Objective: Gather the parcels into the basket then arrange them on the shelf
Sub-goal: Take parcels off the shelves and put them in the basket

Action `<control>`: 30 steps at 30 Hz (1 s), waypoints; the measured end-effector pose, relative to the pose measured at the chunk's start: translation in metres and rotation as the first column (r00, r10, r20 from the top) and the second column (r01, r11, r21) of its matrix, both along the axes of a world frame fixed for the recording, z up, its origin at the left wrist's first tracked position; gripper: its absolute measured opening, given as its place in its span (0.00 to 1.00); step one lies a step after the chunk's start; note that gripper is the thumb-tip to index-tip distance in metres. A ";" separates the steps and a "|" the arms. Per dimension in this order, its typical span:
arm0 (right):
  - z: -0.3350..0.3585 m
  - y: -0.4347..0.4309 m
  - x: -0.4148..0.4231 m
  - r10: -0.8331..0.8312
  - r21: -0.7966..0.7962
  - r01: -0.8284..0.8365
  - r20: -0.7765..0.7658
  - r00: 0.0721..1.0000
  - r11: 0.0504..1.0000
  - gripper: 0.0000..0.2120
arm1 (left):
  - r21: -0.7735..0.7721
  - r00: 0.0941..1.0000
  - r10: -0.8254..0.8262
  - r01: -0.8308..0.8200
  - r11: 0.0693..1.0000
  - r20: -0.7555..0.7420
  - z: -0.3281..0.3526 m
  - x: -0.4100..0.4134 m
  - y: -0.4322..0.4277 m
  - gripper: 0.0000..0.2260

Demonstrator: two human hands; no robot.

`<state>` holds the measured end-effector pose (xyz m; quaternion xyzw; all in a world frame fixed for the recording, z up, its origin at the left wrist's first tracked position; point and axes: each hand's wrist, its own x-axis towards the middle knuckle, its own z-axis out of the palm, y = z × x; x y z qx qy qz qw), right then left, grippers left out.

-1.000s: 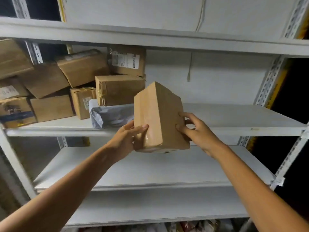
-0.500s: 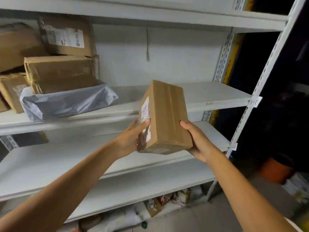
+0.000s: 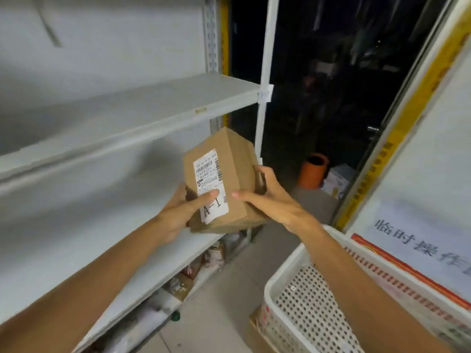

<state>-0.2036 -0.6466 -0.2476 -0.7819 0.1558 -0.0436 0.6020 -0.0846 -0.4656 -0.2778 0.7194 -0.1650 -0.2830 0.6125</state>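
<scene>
Two hands hold one parcel in mid-air before the shelf's right end. The left hand cups its lower corner, thumb on the label. The right hand curls round its right side, apart from the basket.

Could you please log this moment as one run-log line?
held: brown cardboard parcel with white A-1 label | left hand: grips it | right hand: grips it | white perforated plastic basket: lower right
</scene>
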 end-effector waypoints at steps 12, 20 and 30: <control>-0.143 -0.070 -0.220 -0.639 0.211 0.726 -0.358 0.680 0.654 0.35 | 0.272 0.726 -0.688 0.663 0.697 -0.007 -0.124 -0.135 -0.181 0.28; -0.328 -0.146 -0.214 -0.657 0.293 0.897 -0.611 0.442 0.330 0.31 | 0.573 0.382 -0.924 0.752 0.326 0.024 -0.274 -0.156 -0.246 0.35; -0.540 -0.230 -0.124 -0.669 0.175 0.877 -0.584 0.459 0.448 0.23 | 0.937 0.124 -0.992 0.344 0.066 0.024 -0.455 -0.113 -0.350 0.28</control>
